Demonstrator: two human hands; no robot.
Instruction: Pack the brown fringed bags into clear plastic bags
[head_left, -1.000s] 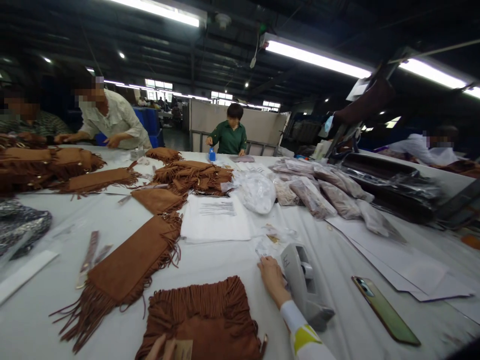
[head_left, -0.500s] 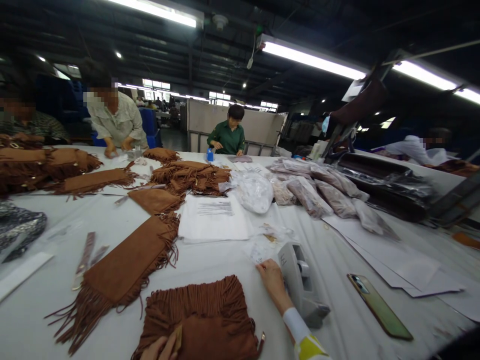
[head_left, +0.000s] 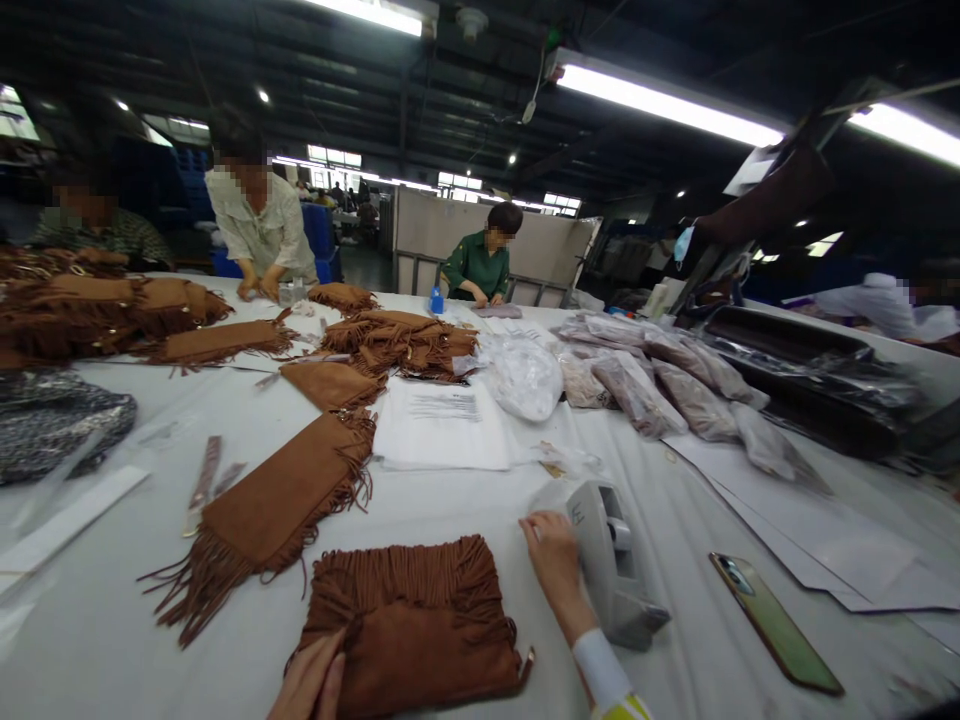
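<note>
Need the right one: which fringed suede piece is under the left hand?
The dark brown piece nearest the camera, fringe folded across its top; left hand rests on its lower-left corner. Others lie farther away.

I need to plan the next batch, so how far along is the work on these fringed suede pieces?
Done: cannot tell; a heap of brown fringed pieces lies mid-table. In hand: the left hand rests on the fringed pouch; the right hand is at the grey tape dispenser. Left: one fringed piece and another behind it lie loose.
</note>
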